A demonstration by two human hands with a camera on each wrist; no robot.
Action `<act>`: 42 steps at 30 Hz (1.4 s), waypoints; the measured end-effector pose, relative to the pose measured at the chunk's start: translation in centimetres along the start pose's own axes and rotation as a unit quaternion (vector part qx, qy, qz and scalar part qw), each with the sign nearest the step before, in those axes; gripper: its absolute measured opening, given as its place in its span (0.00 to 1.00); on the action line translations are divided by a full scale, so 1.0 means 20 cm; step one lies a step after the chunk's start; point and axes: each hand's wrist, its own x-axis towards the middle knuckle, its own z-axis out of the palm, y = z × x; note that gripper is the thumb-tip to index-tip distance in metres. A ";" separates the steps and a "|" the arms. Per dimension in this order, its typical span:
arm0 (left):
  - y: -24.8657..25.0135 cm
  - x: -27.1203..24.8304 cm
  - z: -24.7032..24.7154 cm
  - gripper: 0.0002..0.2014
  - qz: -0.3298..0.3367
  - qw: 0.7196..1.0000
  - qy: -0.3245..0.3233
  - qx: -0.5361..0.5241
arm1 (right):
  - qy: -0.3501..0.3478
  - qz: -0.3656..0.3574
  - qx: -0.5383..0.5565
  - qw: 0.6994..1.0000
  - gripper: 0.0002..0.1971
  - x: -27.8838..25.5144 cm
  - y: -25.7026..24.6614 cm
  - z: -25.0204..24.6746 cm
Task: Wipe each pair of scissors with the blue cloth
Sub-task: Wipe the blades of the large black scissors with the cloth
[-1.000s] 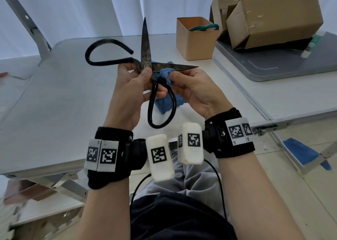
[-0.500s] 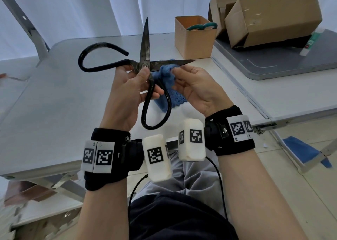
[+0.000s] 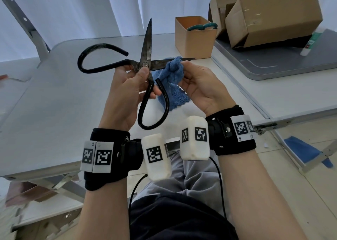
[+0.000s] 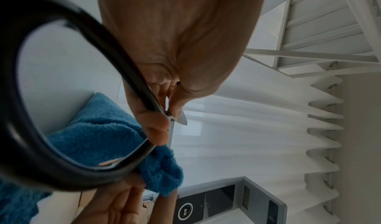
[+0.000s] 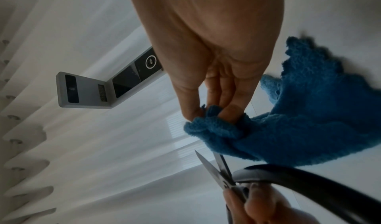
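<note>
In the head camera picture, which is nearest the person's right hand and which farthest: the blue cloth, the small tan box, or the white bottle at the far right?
1. blue cloth, pinched in the right hand itself.
2. small tan box, on the table beyond the hand.
3. white bottle, far right, on the grey board.

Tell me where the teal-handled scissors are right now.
In the head view, the teal-handled scissors stand in the small tan box at the table's far right, beside the cardboard carton.

White folding table [image 3: 54, 97] before pale sheer curtains [image 3: 82, 10], tiled floor [image 3: 300, 194] beneath
</note>
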 end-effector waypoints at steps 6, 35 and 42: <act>-0.01 0.00 -0.01 0.07 0.002 1.000 -0.002 -0.002 | 0.030 -0.005 0.041 0.999 0.07 0.03 0.02 -0.04; 0.00 0.00 -0.08 0.08 0.026 0.994 -0.012 0.104 | -0.062 -0.065 -0.312 0.946 0.06 0.02 -0.05 0.00; 0.01 -0.01 -0.06 0.06 0.034 0.994 -0.014 0.104 | -0.064 -0.047 -0.378 0.922 0.11 0.02 -0.04 0.04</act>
